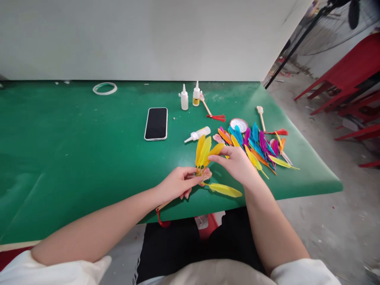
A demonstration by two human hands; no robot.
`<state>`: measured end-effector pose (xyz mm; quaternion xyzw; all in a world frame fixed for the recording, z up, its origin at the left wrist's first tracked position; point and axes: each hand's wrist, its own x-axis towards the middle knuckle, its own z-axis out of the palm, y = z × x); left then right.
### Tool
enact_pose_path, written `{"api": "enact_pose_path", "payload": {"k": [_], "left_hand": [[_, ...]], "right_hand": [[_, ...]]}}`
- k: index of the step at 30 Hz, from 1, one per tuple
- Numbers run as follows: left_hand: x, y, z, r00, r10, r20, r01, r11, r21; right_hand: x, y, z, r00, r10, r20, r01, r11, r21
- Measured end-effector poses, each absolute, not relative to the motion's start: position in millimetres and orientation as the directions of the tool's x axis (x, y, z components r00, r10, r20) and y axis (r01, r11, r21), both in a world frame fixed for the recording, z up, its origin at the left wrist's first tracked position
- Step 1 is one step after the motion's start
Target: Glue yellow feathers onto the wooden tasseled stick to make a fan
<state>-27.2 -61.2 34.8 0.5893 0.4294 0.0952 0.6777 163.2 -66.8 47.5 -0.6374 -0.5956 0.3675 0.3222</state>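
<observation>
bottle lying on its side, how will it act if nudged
The bottle would probably roll, since its body looks round. Its narrow tip may make it veer rather than run straight. It looks like whitish plastic, so it is likely light.

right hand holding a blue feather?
No, the right hand pinches a yellow feather; the blue feathers lie in the pile on the table.

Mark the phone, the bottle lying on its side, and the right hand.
Phone (156,124): head view, middle of the dark screen.
Bottle (203,132): head view, on its body.
Right hand (236,163): head view, back of the hand.
</observation>
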Motion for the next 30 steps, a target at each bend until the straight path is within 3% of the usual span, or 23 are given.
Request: {"api": "enact_pose_path", "payload": {"k": [22, 30], "left_hand": [[-29.9, -62.4, 28.8, 0.640, 0.629, -0.440, 0.407, 0.208, 0.889], [-27.6, -63.5, 33.7, 0.613, 0.655, -0.443, 0.373, 0.255, 0.892]], "right_hand": [[160.7, -65.6, 45.6, -0.033, 0.997, -0.077, 0.516, -0.049, -0.855], [158.8, -67.6, 44.1, -0.077, 0.989, -0.127, 0.431, -0.081, -0.898]]}}
